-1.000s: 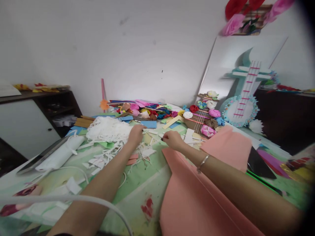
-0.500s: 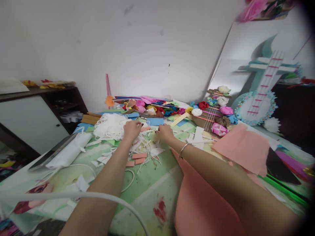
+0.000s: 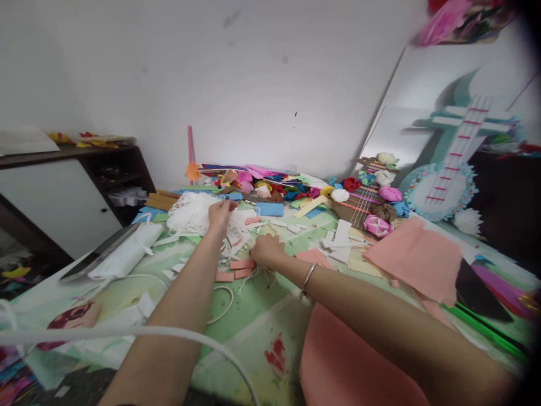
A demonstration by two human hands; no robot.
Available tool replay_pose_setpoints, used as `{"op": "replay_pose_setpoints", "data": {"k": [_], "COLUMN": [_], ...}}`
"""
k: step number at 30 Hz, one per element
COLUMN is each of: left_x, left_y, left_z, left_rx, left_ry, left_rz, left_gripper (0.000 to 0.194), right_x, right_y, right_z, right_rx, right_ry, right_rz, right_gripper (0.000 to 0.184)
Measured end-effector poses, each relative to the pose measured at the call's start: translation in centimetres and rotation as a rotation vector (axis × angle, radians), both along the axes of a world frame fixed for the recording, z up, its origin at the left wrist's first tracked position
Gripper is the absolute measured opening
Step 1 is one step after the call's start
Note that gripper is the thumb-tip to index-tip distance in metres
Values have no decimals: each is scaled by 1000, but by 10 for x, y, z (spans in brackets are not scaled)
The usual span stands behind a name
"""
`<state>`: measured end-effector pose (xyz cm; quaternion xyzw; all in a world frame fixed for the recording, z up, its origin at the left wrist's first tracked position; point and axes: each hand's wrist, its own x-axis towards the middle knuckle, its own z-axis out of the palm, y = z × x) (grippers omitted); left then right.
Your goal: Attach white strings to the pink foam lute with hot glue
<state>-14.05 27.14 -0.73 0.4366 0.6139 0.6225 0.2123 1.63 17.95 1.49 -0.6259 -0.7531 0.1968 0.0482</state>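
Observation:
My left hand is at the right edge of a pile of white string, fingers pinched together; whatever they hold is too small to make out. Lower and to the right, my right hand reaches down with curled fingers into loose white strings and paper scraps. Its fingertips are partly hidden, so what they grip is unclear. Small salmon-pink rectangles lie just left of it. Behind both hands is a blue paper rectangle.
Paper flowers and coloured scraps line the wall. At the right stand a paper-flowered string instrument model and a teal one. Salmon sheets lie nearby. A white cable crosses in front of my left forearm.
My right hand has moved left and towards me, down onto the strings beside the pink rectangles. My left hand has shifted slightly left and up, closer to the string pile.

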Motion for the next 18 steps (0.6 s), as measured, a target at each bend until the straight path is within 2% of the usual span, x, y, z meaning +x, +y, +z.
{"op": "replay_pose_setpoints", "data": {"k": [4, 8, 10, 15, 18], "left_x": [-5, 0, 8, 34, 49], "left_y": [0, -7, -14, -32, -37], "left_z": [3, 8, 14, 25, 21], "left_rx": [65, 139, 185, 179, 111], "left_ry": [-132, -126, -63, 187, 364], "left_rz": [-1, -83, -202, -638, -767], "left_gripper": [46, 51, 50, 55, 53], "right_x": [12, 38, 51, 78, 90], "right_y": [19, 32, 37, 47, 47], "right_z": [13, 39, 52, 72, 81], "right_rx": [-140, -297, -344, -369, -383], "right_ry": [160, 365, 427, 456, 442], "right_rz": [17, 43, 38, 30, 64], "right_gripper": [26, 23, 21, 18, 13]}}
